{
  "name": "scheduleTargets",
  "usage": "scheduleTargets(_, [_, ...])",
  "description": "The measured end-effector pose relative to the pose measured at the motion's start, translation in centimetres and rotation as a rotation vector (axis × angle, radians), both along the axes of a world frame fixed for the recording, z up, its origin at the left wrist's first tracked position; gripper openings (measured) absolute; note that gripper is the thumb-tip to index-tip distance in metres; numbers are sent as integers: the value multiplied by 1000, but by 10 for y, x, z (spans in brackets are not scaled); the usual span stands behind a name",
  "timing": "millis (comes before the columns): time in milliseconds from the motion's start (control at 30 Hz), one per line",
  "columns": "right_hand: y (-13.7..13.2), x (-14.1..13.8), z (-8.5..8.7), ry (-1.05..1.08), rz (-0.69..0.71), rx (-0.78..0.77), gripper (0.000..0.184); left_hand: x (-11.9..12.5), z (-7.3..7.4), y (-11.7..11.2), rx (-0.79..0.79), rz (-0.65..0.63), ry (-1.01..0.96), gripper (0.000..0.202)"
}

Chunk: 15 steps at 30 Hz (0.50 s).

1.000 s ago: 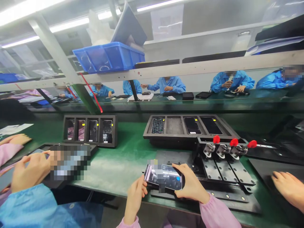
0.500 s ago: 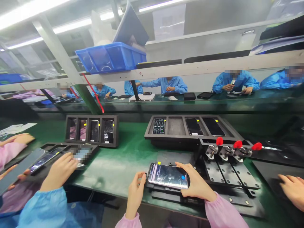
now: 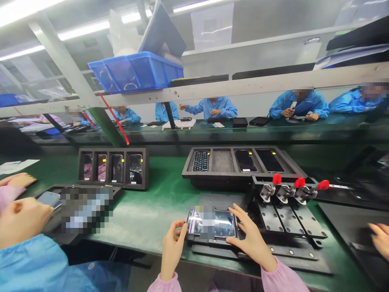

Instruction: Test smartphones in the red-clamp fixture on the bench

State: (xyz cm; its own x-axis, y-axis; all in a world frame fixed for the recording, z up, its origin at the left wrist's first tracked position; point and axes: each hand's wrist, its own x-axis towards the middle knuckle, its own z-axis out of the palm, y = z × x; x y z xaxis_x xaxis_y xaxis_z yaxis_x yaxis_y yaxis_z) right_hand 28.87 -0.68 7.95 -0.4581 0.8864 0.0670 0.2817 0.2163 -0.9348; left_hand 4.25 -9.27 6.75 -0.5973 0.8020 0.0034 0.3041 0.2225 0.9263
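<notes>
A smartphone (image 3: 225,224) with a lit glass screen lies flat on a black metal fixture plate (image 3: 219,200), its middle hidden by a pixelated patch. My left hand (image 3: 173,247) pinches the phone's left end with its fingertips. My right hand (image 3: 251,239) spreads over the right end, with the thumb on the lower edge and the fingers at the upper corner. A pink sleeve shows at each of my wrists.
Black foam trays (image 3: 112,151) holding several phones stand on the green bench mat (image 3: 146,219). Red-handled toggle clamps (image 3: 285,188) stand to the right. A co-worker's hand (image 3: 21,221) in a blue sleeve is at the left, another hand (image 3: 379,239) at the right edge.
The phone has shifted slightly left and sits lower on the fixture. My left fingers have stayed at its left end, and my right fingers have spread. The co-worker's left-side hand has moved left.
</notes>
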Motion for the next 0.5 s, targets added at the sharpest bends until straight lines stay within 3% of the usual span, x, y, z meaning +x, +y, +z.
scheduleTargets(200, [-10, -3, -14, 72, -110, -57, 73, 0, -3, 5, 49, 128, 147, 45])
scheduleTargets(333, [-20, -4, -11, 79, -178, -19, 71, 4, 1, 13, 114, 83, 229, 43])
scheduleTargets(500, [-30, 1, -11, 28, -167, 42, 61, 7, 4, 24, 145, 42, 250, 42])
